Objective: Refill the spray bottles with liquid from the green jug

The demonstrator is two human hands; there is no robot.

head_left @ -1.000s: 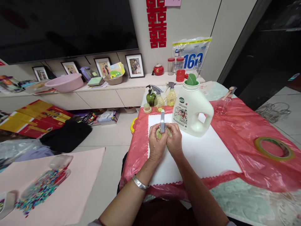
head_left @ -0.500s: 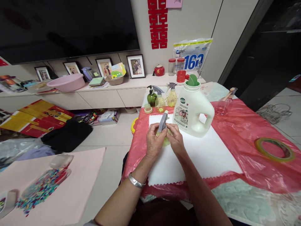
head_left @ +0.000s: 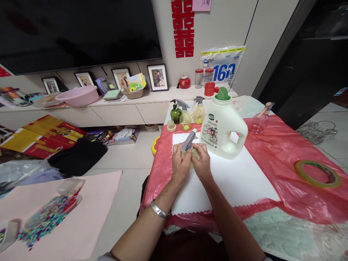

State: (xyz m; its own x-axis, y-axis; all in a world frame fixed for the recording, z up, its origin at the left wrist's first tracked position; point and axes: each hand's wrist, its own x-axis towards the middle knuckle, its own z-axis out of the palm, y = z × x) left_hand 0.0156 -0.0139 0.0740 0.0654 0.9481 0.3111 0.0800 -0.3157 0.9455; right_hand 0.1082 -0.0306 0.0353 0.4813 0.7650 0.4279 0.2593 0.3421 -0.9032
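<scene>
Both hands are closed round a small spray bottle (head_left: 189, 141) with a grey trigger head; its yellowish body is mostly covered by my fingers. My left hand (head_left: 181, 165) grips it from the left, thumb near the neck. From the other side my right hand (head_left: 202, 163) holds it, fingertips at the collar. Under the hands lies a white sheet with a scalloped edge (head_left: 225, 185). Just right of them stands a large pale jug (head_left: 225, 127) with a green cap or scoop (head_left: 222, 93) in its mouth.
Two more spray bottles (head_left: 185, 117), a green pump bottle (head_left: 175, 113) and a pale cap (head_left: 171, 125) stand at the back left. On the red plastic cover (head_left: 293, 145) are a pink clear bottle (head_left: 258, 123) and a tape roll (head_left: 317, 174). Colourful beads (head_left: 49, 217) lie on a pink surface at left.
The spray bottle's head has turned and tilted to the right between my hands. My left hand has shifted slightly to the right. The jug and other bottles have stayed put.
</scene>
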